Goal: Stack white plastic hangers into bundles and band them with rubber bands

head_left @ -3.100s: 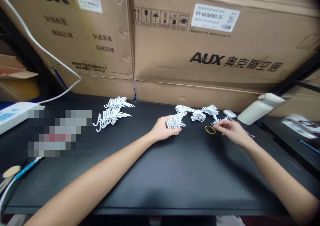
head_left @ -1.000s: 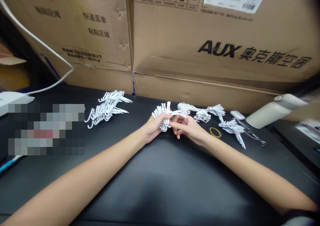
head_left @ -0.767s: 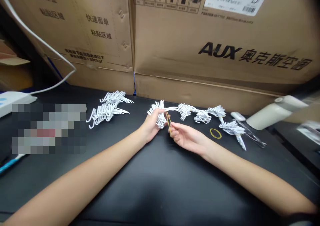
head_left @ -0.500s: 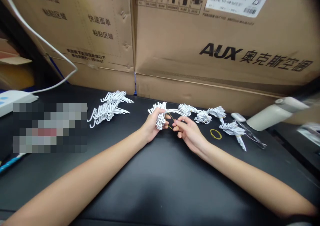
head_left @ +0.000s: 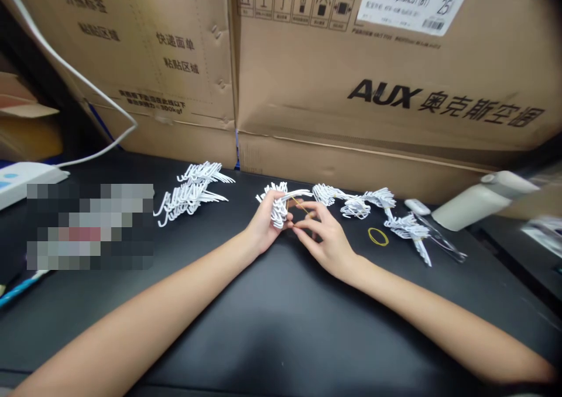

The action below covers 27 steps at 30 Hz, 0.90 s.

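Observation:
My left hand (head_left: 266, 221) is closed around a bundle of white hooks (head_left: 279, 209), their curled ends facing me and their straight ends pointing right. A thin yellow rubber band (head_left: 300, 205) runs from the bundle to my right hand (head_left: 325, 236), whose fingers pinch and stretch it. Further right lie several bundles of white hooks (head_left: 355, 205) on the black table. A loose yellow rubber band (head_left: 378, 236) rests in front of them. To the left, two loose groups of white hooks (head_left: 188, 198) lie side by side.
Large cardboard boxes (head_left: 386, 51) stand along the back of the black table (head_left: 272, 327). A pale bottle (head_left: 478, 201) lies at the right, near a pair of glasses (head_left: 443, 240). A white power strip (head_left: 30, 181) with a cable and a blurred-out patch are at the left.
My right hand has moved slightly left and its fingers have spread around the stretched rubber band, closer to the bundle. My left hand still holds the hooks, shifted a little left.

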Tool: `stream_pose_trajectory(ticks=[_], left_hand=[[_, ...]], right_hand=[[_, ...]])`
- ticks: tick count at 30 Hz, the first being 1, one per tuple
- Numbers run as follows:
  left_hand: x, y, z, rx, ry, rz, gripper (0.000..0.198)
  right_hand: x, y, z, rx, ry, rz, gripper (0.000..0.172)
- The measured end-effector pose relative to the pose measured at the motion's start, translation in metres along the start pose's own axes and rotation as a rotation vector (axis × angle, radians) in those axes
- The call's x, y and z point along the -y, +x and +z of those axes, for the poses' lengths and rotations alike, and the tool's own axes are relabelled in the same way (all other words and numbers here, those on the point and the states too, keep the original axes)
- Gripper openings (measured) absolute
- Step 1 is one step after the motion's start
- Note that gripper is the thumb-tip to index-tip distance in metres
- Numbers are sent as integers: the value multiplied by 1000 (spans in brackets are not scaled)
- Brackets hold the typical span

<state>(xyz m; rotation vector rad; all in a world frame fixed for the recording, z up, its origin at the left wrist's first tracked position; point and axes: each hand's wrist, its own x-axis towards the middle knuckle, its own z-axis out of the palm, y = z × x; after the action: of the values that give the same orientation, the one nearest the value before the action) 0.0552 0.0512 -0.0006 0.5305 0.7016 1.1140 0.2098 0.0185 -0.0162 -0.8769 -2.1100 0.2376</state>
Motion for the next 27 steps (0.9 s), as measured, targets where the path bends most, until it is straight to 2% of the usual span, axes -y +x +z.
stream_pose_trajectory(ticks=[5,9,11,13,17,20,23,27], left_hand=[[-2,1,-2,1,-14,-41,21],[0,1,-2,41,-2,-46,21],[2,1,-2,47,5,-15,17],[3,0,-2,48,12,12,15],[3,-3,1,27,16,-15,15],[3,-4,2,27,19,-52,14],[4,-3,2,36,54,-53,11],[7,-2,1,70,146,28,12]], right_hand=[[-5,1,-2,-142,-176,-230,12],[-9,5,-8,-37,-87,-423,21],[-9,7,-11,21,-71,-441,20],[-8,9,-14,26,-104,-431,18],[-8,9,-15,82,-86,-424,15],[-11,5,-12,170,20,-338,15],[-16,-1,-7,172,126,-130,12],[-16,-6,-4,186,347,132,12]])
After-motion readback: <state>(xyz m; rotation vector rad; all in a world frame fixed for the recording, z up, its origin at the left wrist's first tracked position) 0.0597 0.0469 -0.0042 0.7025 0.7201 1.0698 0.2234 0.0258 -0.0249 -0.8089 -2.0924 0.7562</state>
